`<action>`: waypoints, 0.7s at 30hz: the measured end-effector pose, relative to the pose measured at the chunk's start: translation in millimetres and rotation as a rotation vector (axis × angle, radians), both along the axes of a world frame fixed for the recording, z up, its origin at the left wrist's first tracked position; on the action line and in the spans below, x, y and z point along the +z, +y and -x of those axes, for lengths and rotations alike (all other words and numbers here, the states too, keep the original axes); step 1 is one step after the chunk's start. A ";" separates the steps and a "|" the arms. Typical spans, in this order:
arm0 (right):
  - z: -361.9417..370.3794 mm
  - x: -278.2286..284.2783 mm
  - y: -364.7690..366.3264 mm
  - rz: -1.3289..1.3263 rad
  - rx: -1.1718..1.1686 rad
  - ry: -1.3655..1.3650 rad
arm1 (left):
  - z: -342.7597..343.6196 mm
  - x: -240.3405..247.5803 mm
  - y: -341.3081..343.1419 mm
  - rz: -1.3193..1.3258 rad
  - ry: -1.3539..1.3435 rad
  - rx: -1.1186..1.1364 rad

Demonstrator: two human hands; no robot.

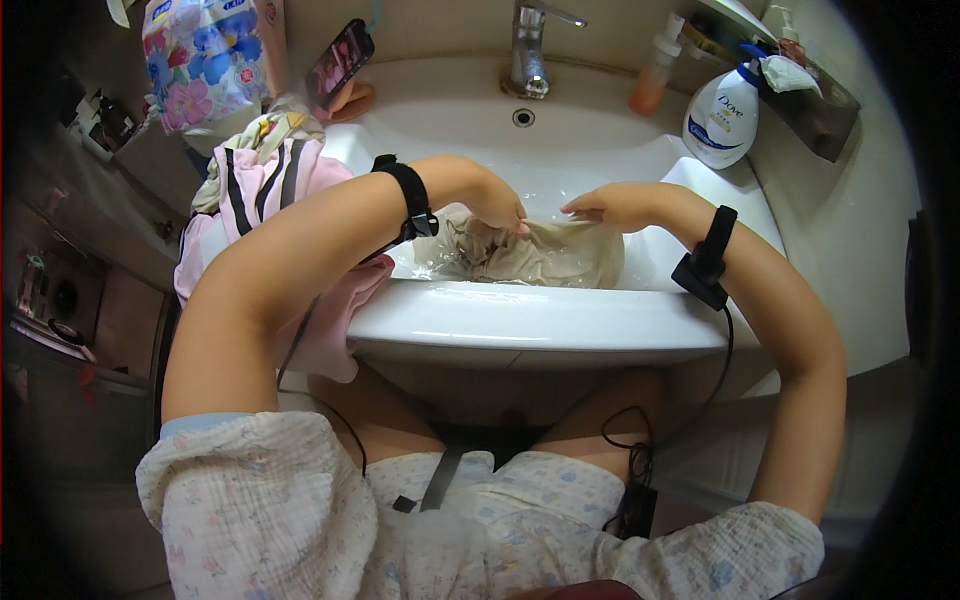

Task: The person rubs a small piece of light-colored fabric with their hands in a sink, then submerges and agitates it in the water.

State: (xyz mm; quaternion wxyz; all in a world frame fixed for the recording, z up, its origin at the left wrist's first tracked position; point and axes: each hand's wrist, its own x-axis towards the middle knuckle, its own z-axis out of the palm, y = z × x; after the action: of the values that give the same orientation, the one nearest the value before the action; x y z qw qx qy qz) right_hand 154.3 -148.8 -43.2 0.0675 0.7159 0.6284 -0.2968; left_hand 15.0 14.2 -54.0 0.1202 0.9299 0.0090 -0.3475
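A wet beige cloth garment (575,255) lies bunched in water in the white washbasin (540,315). My left hand (500,205) is closed on a fold of it, near the middle of the bowl. To the right, my right hand (608,205) hovers at the garment's far edge with its fingers stretched out to the left. Its fingertips are close to the cloth, and whether they touch it I cannot tell. Folds at the left end of the garment are partly hidden by my left wrist.
A chrome faucet (530,55) stands behind the bowl. A white pump bottle (722,115) and a clear bottle with orange liquid (655,75) are at the right. Pink striped clothes (265,180) hang over the left rim, near a propped phone (342,62) and a floral package (210,60).
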 end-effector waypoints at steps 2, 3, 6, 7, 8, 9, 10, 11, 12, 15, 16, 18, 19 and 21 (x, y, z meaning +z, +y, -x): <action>-3.3 16.1 -3.5 -0.100 -0.035 0.054 | 2.2 13.4 -0.2 0.012 -0.012 -0.011; -7.6 24.2 -4.3 -0.118 -0.070 0.091 | 2.0 20.6 -0.2 0.034 -0.015 -0.028; -3.8 59.2 -5.2 -0.249 -0.143 0.064 | 4.8 44.3 10.4 0.161 -0.090 0.042; -5.8 67.3 -4.0 -0.276 -0.230 0.115 | 5.5 51.8 13.7 0.148 -0.093 0.036; -7.3 76.0 -5.3 -0.356 -0.244 0.099 | 3.4 58.5 16.2 0.256 -0.109 0.073; -5.1 85.1 -8.5 -0.421 -0.290 0.123 | 1.2 65.5 17.9 0.366 -0.124 0.111; -8.5 90.3 -9.6 -0.490 -0.240 0.119 | -2.3 69.6 19.6 0.373 -0.165 0.101; -13.5 95.3 -8.6 -0.558 -0.187 0.118 | -4.2 76.3 19.3 0.364 -0.169 0.094; -17.5 98.0 -7.4 -0.625 -0.225 0.079 | -5.6 82.4 19.2 0.307 -0.245 0.094; -25.9 104.3 -0.6 -0.666 -0.325 0.063 | -5.9 96.7 21.4 0.175 -0.382 0.087; -28.8 105.1 -1.7 -0.660 -0.388 0.104 | -6.1 97.3 21.8 0.160 -0.465 0.138; -31.4 105.7 -5.9 -0.693 -0.443 0.107 | -5.4 100.4 19.6 0.164 -0.631 0.220; -32.7 103.4 -8.5 -0.716 -0.500 0.113 | -5.6 99.2 17.6 0.160 -0.634 0.220; -36.0 91.2 -10.3 -0.755 -0.503 0.127 | -4.8 95.7 13.0 0.152 -0.734 0.360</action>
State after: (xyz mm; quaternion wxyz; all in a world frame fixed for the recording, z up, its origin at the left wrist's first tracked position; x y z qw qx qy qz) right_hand 190.3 -159.1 48.0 -0.3108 0.8013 0.5019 -0.0974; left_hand 19.9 27.3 41.7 0.2425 0.9641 0.1026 0.0338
